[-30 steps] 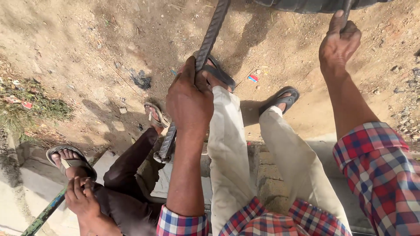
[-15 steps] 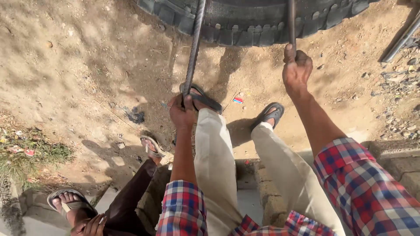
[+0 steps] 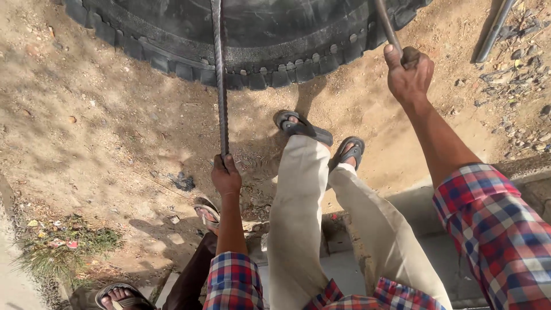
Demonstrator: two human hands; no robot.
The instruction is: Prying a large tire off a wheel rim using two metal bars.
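The ribbed steel bar ran from the large black tyre lying on the dirt ground down to the left hand, which was clenched around its lower end; the right hand was fisted on the end of a second, smoother bar that also reached the tyre; both sandalled feet were planted just below the tread. Another person's sandalled foot rested close beside the left hand. If either bar had slipped off the rubber under load, it could have sprung back towards that foot; I judged the loose, sandy footing another risk.
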